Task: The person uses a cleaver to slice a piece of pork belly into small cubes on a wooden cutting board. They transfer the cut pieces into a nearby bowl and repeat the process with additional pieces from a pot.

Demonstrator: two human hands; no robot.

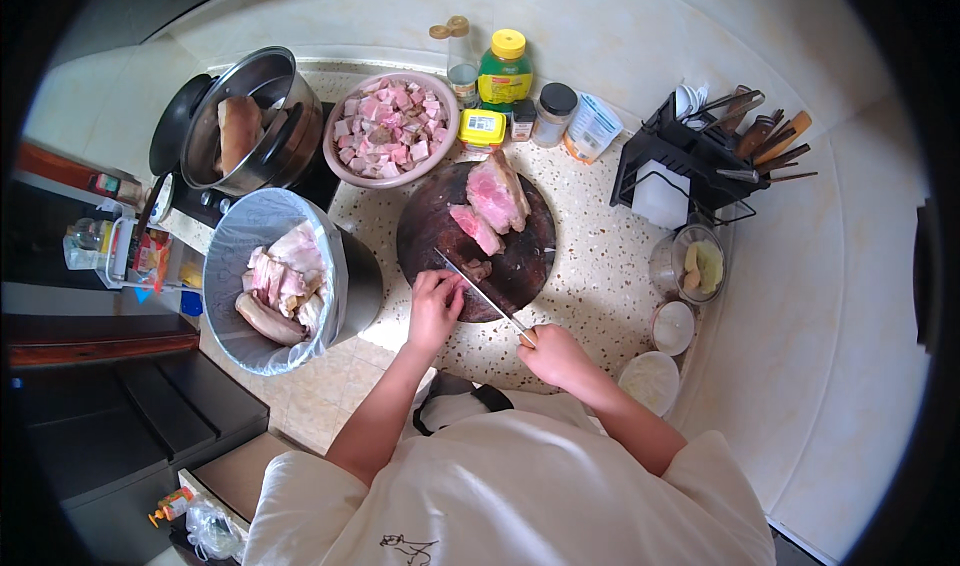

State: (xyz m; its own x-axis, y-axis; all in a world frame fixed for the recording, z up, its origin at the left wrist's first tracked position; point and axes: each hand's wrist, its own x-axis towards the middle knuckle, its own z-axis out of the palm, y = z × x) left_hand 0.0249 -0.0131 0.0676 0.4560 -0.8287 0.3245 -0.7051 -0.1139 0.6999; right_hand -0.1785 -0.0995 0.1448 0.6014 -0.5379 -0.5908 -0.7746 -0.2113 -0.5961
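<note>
A round, dark chopping board (536,266) lies on the speckled counter before me. My right hand (551,352) grips the handle of a kitchen knife (489,298), whose blade slants across the front of the board towards the far left. Beside the blade, my left hand (436,303) has its fingers bent against a small piece of meat (477,269); its fingertips are partly hidden by the knife. Farther back on the board rest a large chunk of pink meat (496,191) with a rind edge and a smaller pink slab (478,228).
A pink basin (452,142) of cubed meat stands behind the board. Left are a steel pot (300,146) holding meat and a lined bin (337,266) containing meat pieces. Seasoning containers, including a green jar (505,75), line the wall. A utensil rack (649,142) and bowls (673,327) stand right.
</note>
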